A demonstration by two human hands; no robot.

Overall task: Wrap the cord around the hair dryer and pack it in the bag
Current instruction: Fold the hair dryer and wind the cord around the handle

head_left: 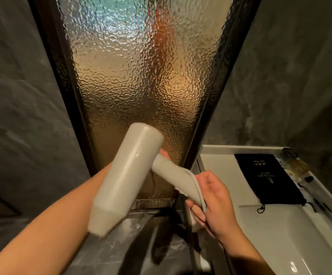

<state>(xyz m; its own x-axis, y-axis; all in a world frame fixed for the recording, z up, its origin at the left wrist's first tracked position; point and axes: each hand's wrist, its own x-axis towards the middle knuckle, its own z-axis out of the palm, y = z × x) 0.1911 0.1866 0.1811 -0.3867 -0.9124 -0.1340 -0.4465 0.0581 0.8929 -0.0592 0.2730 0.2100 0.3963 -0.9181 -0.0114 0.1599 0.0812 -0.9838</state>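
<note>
Head view: I see the glass door (137, 76) filling the upper centre, the sink surface (216, 167) lower right carrying the bag (268, 179). Centre frame, the dryer (125, 175): left grip (164, 153) clenched behind its barrel, right grip (214, 197) grasping handle and cord (197, 187).

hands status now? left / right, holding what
Left hand: mostly hidden behind the hair dryer, fingers closed around its body.
Right hand: closed on the dryer's handle, pressing the white cord against it.
</note>
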